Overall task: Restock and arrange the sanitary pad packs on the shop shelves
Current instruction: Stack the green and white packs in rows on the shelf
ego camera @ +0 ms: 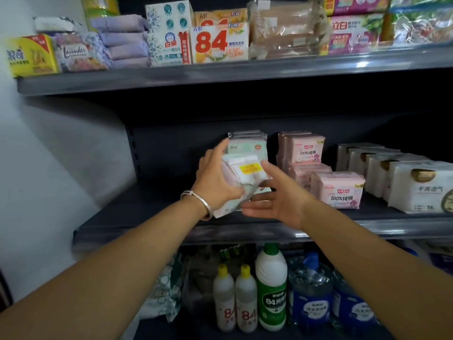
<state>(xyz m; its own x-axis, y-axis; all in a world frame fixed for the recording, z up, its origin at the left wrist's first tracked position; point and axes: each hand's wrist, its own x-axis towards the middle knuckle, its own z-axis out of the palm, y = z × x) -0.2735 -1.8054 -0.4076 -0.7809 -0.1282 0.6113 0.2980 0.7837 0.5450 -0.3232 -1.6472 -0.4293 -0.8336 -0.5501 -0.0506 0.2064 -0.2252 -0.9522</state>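
The left hand [215,182] grips a pack [241,179] from its left side, fingers curled round it, just in front of the upright stack [247,146] on the middle shelf [147,217]. The right hand [274,200], fingers straight and apart, sits at the pack's right, touching or nearly so. The pack is tilted; motion blur hides its lower edge.

Upper centre: "84" is printed in red on a soap box [219,44]; "Lavender" is read on a purple pack [79,54] upper left. Centre right: "100%" on pink pad packs [337,190]. Bottom: "84" on a green-labelled bottle [271,288].
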